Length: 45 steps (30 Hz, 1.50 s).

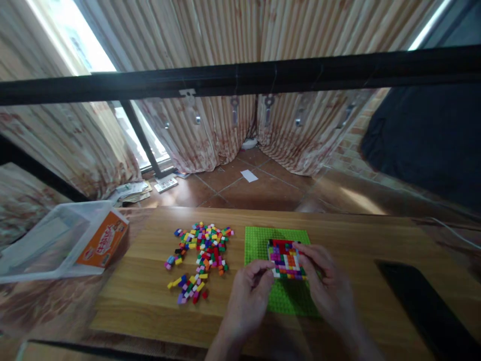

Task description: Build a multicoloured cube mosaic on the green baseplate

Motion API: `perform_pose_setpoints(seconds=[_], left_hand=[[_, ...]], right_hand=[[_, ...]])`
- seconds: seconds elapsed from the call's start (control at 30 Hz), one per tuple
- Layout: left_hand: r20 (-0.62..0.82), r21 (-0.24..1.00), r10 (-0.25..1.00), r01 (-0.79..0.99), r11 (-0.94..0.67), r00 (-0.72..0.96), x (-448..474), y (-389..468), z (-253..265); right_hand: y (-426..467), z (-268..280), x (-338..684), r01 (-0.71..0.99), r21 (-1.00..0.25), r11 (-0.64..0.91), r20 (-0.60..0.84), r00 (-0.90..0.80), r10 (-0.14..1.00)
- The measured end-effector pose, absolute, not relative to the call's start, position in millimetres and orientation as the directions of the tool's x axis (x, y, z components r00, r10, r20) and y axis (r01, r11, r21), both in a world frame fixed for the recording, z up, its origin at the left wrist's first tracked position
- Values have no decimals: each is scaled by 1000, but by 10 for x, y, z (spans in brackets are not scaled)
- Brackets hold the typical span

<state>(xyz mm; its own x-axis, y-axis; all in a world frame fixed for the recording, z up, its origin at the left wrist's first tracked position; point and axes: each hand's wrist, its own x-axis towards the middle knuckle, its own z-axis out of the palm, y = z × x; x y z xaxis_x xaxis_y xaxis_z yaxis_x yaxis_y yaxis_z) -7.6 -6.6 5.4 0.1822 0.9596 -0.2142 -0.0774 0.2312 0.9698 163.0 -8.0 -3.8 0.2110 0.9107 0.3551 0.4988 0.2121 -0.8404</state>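
Observation:
A multicoloured block of small toy bricks (284,258) is over the green studded baseplate (259,240); I cannot tell whether it is fixed there. My right hand (326,276) grips the block's right side, with its fingertips at the upper right corner and edge. At the block's lower left, my left hand (252,288) has thumb and forefinger pinched together near a white brick. What the pinch holds is too small to make out. Loose mixed-colour bricks (206,243) lie in a spread-out pile left of the baseplate.
The wooden table (139,281) carries a black phone-like slab (424,301) on the right. A clear plastic bin (63,240) with an orange label stands at the left. A dark horizontal bar (240,79) crosses beyond the table, before striped curtains (221,40).

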Motion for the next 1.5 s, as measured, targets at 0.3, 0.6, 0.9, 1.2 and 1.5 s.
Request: perform_pose_setpoints(seconds=[0.3,0.6,0.9,1.2,1.5], left_hand=[[-203,977,963,-30,212,179,-70,-64,-20],[-181,981,967,-31,190,177,-93,-72,-16],[-183,982,968,-5,187,173,-141,-61,61],[-182,983,967,16,182,178,-165,-61,57],[-156,987,967,-2,160,200,-186,-60,24]], right_hand=[[-10,-106,1728,500,-864,60,281,381,881],[121,-90,1656,677,-716,168,421,227,878],[284,-109,1582,706,-672,222,435,134,890],[294,-136,1553,627,-770,116,326,231,917],[343,-178,1545,363,-929,-67,74,360,930]])
